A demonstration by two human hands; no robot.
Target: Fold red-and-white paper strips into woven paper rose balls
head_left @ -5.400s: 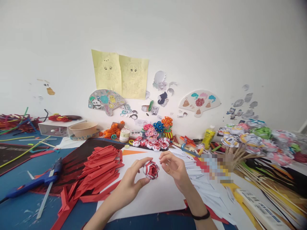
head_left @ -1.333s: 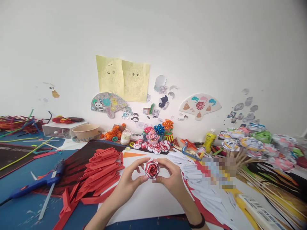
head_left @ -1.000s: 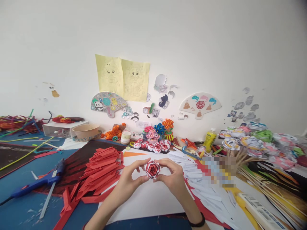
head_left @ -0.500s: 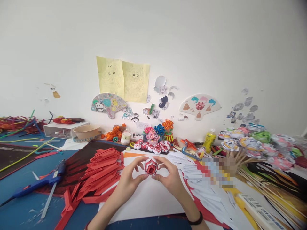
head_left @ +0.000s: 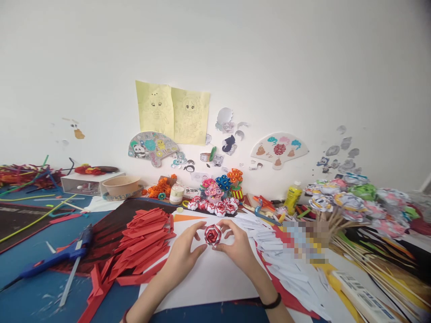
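A red and white folded paper flower [head_left: 213, 235] is held up between my hands, its layered spiral centre facing me. My left hand [head_left: 183, 249] curves round its left side, with thumb and forefinger tips at its edge. From the other side my right hand [head_left: 238, 246] pinches it between thumb and fingers. White paper [head_left: 205, 287] lies beneath my hands. Left of them is a heap of folded red paper strips [head_left: 143, 242]; on the right spreads a pile of folded white strips [head_left: 286, 269].
A blue glue gun [head_left: 72, 251] with a glue stick lies at left. Finished red and white flowers [head_left: 220, 207] sit behind my hands. At right are a yellow bottle [head_left: 292, 197], a bunch of paper flowers on sticks [head_left: 350, 204] and loose thin sticks [head_left: 380, 271].
The paper flower has turned a little between my fingers, so its red centre shows more squarely. Both hands stay in nearly the same place.
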